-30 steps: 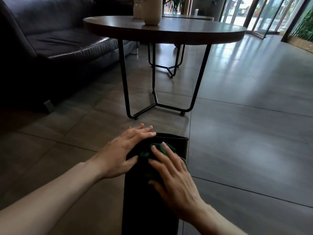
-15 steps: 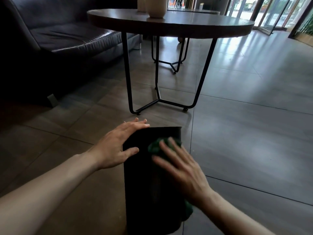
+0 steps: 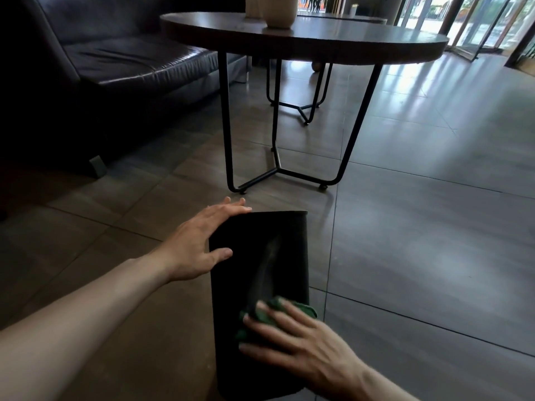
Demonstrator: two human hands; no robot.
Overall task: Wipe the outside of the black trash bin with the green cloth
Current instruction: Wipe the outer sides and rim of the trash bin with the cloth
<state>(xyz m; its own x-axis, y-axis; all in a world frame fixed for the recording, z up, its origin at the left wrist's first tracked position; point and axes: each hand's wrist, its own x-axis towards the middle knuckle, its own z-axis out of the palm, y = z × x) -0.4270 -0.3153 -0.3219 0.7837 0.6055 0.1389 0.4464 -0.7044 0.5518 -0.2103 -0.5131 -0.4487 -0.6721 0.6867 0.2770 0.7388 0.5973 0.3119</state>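
Note:
The black trash bin (image 3: pixel 257 256) lies on its side on the tiled floor, its long side facing up. My left hand (image 3: pixel 199 241) rests flat against the bin's left side near the far end, fingers spread. My right hand (image 3: pixel 292 342) presses the green cloth (image 3: pixel 275 312) flat onto the bin's upper side near its near end. Most of the cloth is hidden under my fingers; a green edge shows beyond them.
A round wooden table (image 3: pixel 304 39) on thin black metal legs (image 3: pixel 278 169) stands just beyond the bin, with a pale vase (image 3: pixel 279 10) on it. A dark leather sofa (image 3: pixel 115 62) fills the left. Open tiled floor (image 3: pixel 434 227) lies to the right.
My right hand has slid the green cloth along the bin from its far end toward me. My left hand has stayed on the bin's left side.

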